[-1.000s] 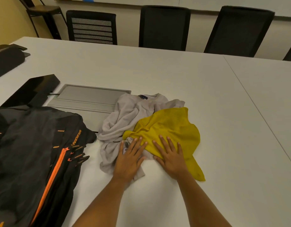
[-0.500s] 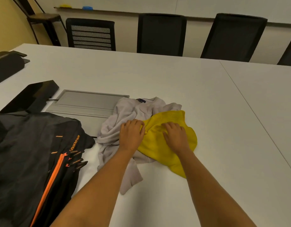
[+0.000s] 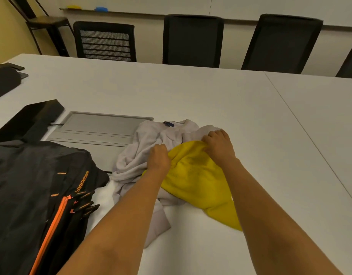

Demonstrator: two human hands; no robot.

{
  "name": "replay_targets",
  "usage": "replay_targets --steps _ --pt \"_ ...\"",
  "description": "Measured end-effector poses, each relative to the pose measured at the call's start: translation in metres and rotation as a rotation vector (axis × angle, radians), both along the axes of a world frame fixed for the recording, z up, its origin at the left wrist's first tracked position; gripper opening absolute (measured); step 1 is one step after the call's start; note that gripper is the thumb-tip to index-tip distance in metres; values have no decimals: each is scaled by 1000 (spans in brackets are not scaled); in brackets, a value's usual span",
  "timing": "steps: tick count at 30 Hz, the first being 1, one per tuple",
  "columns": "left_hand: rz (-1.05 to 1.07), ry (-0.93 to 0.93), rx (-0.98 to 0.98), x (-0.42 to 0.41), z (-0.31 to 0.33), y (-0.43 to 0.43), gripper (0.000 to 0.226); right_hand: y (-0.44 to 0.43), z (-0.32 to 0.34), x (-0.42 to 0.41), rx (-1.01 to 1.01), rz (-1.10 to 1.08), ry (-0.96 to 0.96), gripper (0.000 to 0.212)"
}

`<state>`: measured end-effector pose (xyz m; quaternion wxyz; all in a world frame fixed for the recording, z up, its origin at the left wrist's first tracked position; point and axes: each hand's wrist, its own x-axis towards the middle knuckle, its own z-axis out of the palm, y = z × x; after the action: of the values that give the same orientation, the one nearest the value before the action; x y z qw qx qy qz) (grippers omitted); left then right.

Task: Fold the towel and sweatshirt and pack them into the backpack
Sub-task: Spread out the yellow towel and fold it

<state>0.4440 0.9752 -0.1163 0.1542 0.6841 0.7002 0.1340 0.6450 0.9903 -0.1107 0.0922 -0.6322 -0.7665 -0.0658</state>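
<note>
A yellow towel (image 3: 193, 175) lies crumpled on top of a light grey sweatshirt (image 3: 143, 147) in the middle of the white table (image 3: 211, 100). My left hand (image 3: 158, 157) grips the towel's far left edge with curled fingers. My right hand (image 3: 218, 145) grips the towel's far right edge the same way. A sweatshirt sleeve trails toward me under my left forearm. The black backpack (image 3: 32, 195) with an orange zipper lies flat at the near left.
A grey cable-port lid (image 3: 95, 130) is set into the table behind the backpack, partly under the sweatshirt. Black objects (image 3: 30, 118) sit at the left edge. Black chairs (image 3: 193, 40) line the far side. A seam (image 3: 310, 132) runs down the table on the right.
Both hands went from lying flat on the near edge of the towel to its far edge and curled round it. The towel has bunched up and its far edge is slightly raised.
</note>
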Motion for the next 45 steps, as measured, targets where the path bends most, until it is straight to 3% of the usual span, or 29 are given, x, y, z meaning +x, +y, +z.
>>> replay_targets --steps 7,21,36,45 --pt "106 -211 159 -17 41 -25 18 -42 50 5 -11 -23 373 16" --pt "66 -203 302 -43 134 -141 33 -167 157 18 184 -50 154 26" --pt "129 -258 559 -16 202 -265 30 -300 219 44 276 -167 377 29" --pt "30 -322 637 -30 225 -311 28 -356 237 54 80 -57 478 25"
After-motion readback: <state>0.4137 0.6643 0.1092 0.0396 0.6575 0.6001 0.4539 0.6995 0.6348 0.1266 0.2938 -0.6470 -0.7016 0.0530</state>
